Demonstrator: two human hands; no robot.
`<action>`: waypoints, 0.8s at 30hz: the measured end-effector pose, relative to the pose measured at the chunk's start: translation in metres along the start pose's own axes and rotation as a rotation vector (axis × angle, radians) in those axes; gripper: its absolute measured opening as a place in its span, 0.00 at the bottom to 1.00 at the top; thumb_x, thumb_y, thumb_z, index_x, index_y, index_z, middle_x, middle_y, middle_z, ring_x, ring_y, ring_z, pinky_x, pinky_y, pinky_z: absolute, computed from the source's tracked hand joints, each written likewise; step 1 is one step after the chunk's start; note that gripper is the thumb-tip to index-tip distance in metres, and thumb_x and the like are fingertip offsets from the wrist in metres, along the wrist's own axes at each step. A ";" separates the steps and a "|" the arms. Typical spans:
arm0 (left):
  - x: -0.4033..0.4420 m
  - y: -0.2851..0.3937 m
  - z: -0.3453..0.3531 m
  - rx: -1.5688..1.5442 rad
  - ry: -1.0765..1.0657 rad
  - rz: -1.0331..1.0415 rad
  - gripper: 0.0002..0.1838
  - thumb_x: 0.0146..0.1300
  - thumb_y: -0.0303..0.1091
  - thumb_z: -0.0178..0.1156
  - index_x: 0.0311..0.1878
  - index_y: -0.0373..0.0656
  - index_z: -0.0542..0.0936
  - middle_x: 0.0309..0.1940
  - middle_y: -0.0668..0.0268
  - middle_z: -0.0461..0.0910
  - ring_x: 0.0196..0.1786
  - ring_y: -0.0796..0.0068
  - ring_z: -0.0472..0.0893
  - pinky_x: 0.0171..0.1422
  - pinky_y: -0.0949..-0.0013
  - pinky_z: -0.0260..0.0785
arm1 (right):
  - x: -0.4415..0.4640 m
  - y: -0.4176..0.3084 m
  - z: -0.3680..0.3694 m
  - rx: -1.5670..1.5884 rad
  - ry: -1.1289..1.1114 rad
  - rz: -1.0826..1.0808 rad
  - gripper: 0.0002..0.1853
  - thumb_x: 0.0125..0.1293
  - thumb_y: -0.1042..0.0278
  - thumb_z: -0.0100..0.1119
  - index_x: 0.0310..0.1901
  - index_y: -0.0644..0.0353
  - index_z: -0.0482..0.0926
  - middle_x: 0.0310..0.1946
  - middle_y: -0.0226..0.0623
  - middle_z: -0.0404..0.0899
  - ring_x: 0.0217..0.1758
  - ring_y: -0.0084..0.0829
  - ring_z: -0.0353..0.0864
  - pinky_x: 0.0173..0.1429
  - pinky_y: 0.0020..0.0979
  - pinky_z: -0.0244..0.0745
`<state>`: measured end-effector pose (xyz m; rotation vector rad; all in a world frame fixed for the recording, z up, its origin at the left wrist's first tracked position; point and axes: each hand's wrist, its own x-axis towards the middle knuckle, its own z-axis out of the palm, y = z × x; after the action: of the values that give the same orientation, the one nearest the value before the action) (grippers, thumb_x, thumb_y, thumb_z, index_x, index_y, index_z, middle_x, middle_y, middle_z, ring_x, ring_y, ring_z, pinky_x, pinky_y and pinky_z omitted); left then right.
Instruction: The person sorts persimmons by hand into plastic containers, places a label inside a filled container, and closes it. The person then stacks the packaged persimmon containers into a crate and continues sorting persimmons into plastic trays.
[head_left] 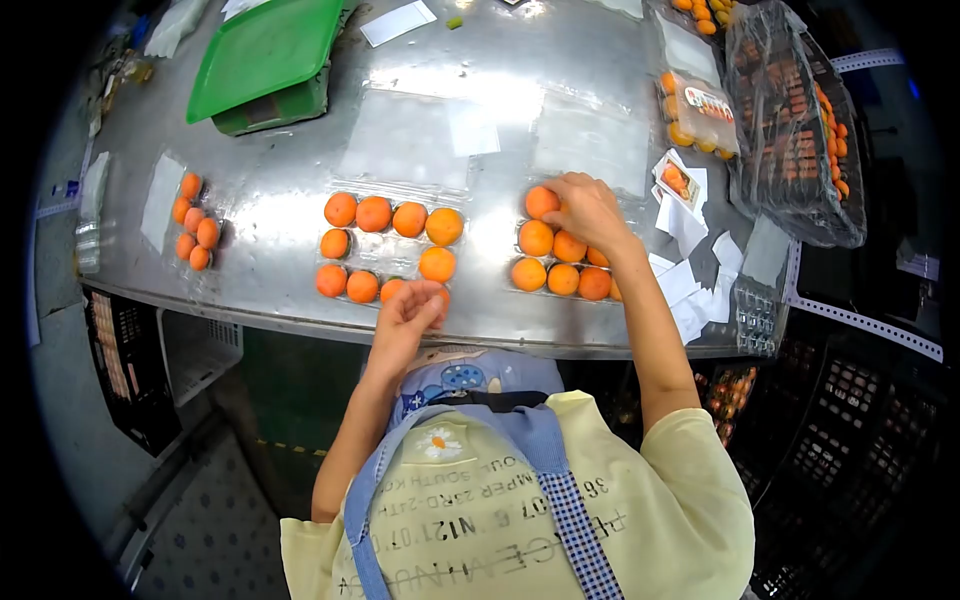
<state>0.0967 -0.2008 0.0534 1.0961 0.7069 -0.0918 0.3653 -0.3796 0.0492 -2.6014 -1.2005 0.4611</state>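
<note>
Head view: two clear packs are set side by side on the metal counter [410,75], their clear lids laid back on the far side, and the step in hand is judged to be the seating or straightening of orange fruit in the cups. In the left-hand pack [387,250], the far row is filled by four fruits [374,213], while a gap is left in the middle row between one fruit at each end. By the left hand [410,312], the near corner fruit [443,299] is partly covered; its thumb and forefinger are held close together, and whether the fruit is gripped or merely touched cannot be told. In the right-hand pack [550,258], the far corner fruit [543,202] is met by the curled fingers of the right hand [590,212]; a firm hold cannot be confirmed, and the rest of that row is hidden by the hand. Nearer rows of fruit are seen below it. For the next move, a light touch seems to be called for at both corners, so that each fruit is left low in its cup and its neighbours are not pushed; in the left-hand pack, attention is also called for by the gap.
</note>
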 end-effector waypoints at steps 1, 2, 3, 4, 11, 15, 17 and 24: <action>0.001 0.002 -0.002 0.005 0.001 0.001 0.12 0.67 0.31 0.59 0.51 0.39 0.75 0.39 0.68 0.79 0.39 0.80 0.78 0.44 0.75 0.71 | -0.002 -0.002 0.001 -0.012 0.017 0.002 0.20 0.49 0.64 0.69 0.46 0.57 0.80 0.44 0.40 0.79 0.48 0.43 0.77 0.52 0.40 0.73; 0.002 0.006 -0.004 0.007 0.004 0.002 0.12 0.67 0.31 0.59 0.51 0.39 0.75 0.39 0.68 0.79 0.39 0.80 0.78 0.44 0.75 0.71 | -0.003 -0.003 0.001 -0.024 0.032 0.000 0.21 0.50 0.64 0.69 0.47 0.57 0.80 0.45 0.40 0.80 0.48 0.43 0.77 0.52 0.40 0.73; 0.003 0.009 -0.007 0.009 0.011 0.003 0.12 0.67 0.31 0.58 0.51 0.39 0.75 0.39 0.68 0.79 0.39 0.80 0.78 0.44 0.74 0.71 | -0.005 -0.003 0.003 -0.025 0.067 -0.013 0.21 0.50 0.64 0.69 0.47 0.58 0.80 0.44 0.40 0.80 0.49 0.43 0.77 0.52 0.39 0.73; 0.002 0.013 -0.012 0.000 0.032 0.036 0.12 0.67 0.31 0.58 0.51 0.38 0.76 0.39 0.68 0.79 0.39 0.80 0.78 0.44 0.74 0.71 | -0.006 -0.002 0.007 -0.022 0.101 -0.030 0.21 0.51 0.64 0.69 0.48 0.58 0.80 0.44 0.40 0.80 0.49 0.44 0.77 0.53 0.39 0.73; 0.002 0.026 -0.086 0.098 0.352 0.227 0.10 0.67 0.30 0.57 0.48 0.39 0.78 0.38 0.67 0.80 0.38 0.81 0.77 0.44 0.76 0.70 | -0.027 -0.060 0.006 0.388 0.235 0.073 0.16 0.57 0.68 0.61 0.48 0.58 0.80 0.40 0.41 0.81 0.41 0.44 0.80 0.47 0.40 0.75; 0.016 0.006 -0.142 0.433 0.602 0.315 0.11 0.66 0.32 0.57 0.49 0.39 0.79 0.38 0.65 0.80 0.41 0.77 0.77 0.47 0.72 0.70 | -0.047 -0.097 0.049 0.494 0.020 0.152 0.16 0.63 0.70 0.59 0.52 0.66 0.77 0.38 0.42 0.82 0.36 0.32 0.83 0.39 0.29 0.77; 0.025 -0.003 -0.162 0.546 0.681 0.318 0.12 0.66 0.33 0.57 0.50 0.39 0.79 0.39 0.64 0.80 0.43 0.76 0.77 0.48 0.72 0.70 | -0.054 -0.116 0.074 0.521 -0.099 0.240 0.17 0.65 0.71 0.55 0.54 0.69 0.75 0.38 0.43 0.83 0.36 0.31 0.83 0.40 0.29 0.77; 0.043 -0.002 -0.176 0.257 0.392 0.032 0.16 0.67 0.31 0.57 0.57 0.41 0.78 0.37 0.64 0.80 0.34 0.79 0.80 0.34 0.75 0.77 | -0.059 -0.135 0.100 0.841 -0.126 0.442 0.20 0.69 0.72 0.50 0.60 0.71 0.70 0.45 0.46 0.82 0.40 0.30 0.83 0.42 0.28 0.79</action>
<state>0.0451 -0.0431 -0.0185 1.3900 1.0481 0.0644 0.1976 -0.3312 0.0145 -2.0652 -0.2986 0.9722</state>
